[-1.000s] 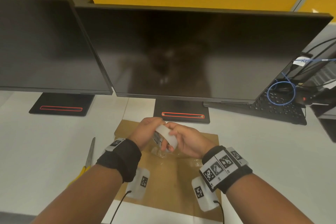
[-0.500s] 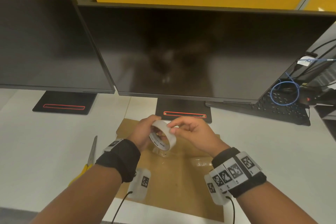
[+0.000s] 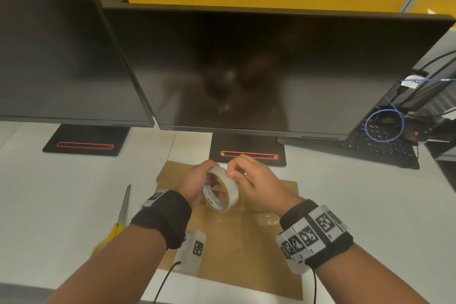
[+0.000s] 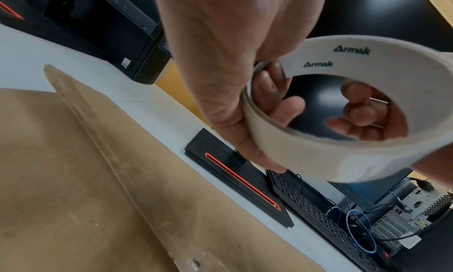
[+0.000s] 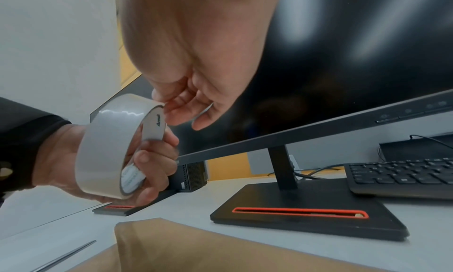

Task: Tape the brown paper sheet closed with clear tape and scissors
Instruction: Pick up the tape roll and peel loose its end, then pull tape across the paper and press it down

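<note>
The word "Armak" is printed twice in dark green on the inner cardboard core of the tape roll, clear in the left wrist view. The right wrist view shows the same print once, edge-on and only partly legible. In the head view the core's print is too small to read. The square black-and-white coded markers on the wristbands carry no readable text.

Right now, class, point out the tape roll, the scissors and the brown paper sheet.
tape roll [image 3: 228, 186]: head view, outer band of the roll.
scissors [image 3: 124, 205]: head view, metal blades left of the sheet.
brown paper sheet [image 3: 237, 254]: head view, bare middle of the sheet.
</note>
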`<state>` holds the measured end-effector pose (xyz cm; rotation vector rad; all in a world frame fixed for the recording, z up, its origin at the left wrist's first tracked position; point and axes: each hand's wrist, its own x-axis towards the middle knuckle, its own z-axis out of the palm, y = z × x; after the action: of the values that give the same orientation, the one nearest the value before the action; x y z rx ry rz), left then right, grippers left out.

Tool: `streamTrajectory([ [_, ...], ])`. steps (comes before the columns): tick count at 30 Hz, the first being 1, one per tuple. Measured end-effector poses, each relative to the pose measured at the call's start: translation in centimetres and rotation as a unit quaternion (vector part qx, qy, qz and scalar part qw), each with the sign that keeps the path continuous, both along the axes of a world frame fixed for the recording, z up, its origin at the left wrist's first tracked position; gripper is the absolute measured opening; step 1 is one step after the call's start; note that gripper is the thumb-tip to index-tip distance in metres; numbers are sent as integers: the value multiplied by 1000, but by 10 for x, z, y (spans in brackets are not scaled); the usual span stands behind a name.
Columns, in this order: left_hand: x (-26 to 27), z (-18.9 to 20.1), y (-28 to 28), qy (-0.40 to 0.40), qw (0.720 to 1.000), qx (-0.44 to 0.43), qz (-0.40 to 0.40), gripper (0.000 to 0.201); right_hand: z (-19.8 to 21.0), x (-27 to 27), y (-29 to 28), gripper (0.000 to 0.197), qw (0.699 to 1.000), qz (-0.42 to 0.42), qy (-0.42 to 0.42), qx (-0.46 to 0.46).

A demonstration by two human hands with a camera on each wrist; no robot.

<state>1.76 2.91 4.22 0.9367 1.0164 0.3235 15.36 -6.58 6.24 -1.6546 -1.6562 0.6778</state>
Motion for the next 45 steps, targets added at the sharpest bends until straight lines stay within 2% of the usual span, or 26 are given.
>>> streamTrajectory([
  [7,-5,-6,8,-8,998,-11,53,26,-3,2,-6,12,999,-3,40,-24],
  [13,-4,-6,7,-8,998,-4,54,29,-4,5,-9,13,996,-4,73,-48],
  [17,-3,-4,7,-14,996,-14,82,20,0,3,-12,18,994,-4,89,-56],
  [18,-4,-4,8,-17,995,-27,95,21,0,4,-13,20,993,-10,104,-53],
  [20,-9,-5,12,-23,992,-66,107,36,-1,5,-15,20,988,-25,147,-50],
  [23,-14,-10,15,-37,993,-95,62,62,0,4,-14,19,972,-31,230,-34],
  [25,-14,-9,12,-62,993,-98,13,58,4,3,-10,19,951,-61,302,-19],
  [27,-12,-2,6,-90,992,-92,-13,37,8,5,-5,19,928,-102,358,-3],
  [29,-10,-2,3,-101,992,-69,-24,35,13,9,-2,18,915,-116,387,7],
  [31,-5,0,-3,-65,997,9,-40,27,17,11,-1,17,913,-117,390,7],
  [33,-1,4,-9,19,988,147,-44,13,21,13,0,19,918,-118,379,7],
  [35,0,0,-8,78,964,254,-20,24,23,13,0,20,920,-117,375,8],
  [36,-1,-4,-7,95,956,277,-5,25,24,13,-2,21,922,-117,369,7],
  [38,-2,-8,-6,112,953,281,18,24,25,13,-5,22,928,-122,351,6],
  [45,-8,-12,-2,91,981,156,66,18,21,18,-13,25,937,-151,315,4],
])
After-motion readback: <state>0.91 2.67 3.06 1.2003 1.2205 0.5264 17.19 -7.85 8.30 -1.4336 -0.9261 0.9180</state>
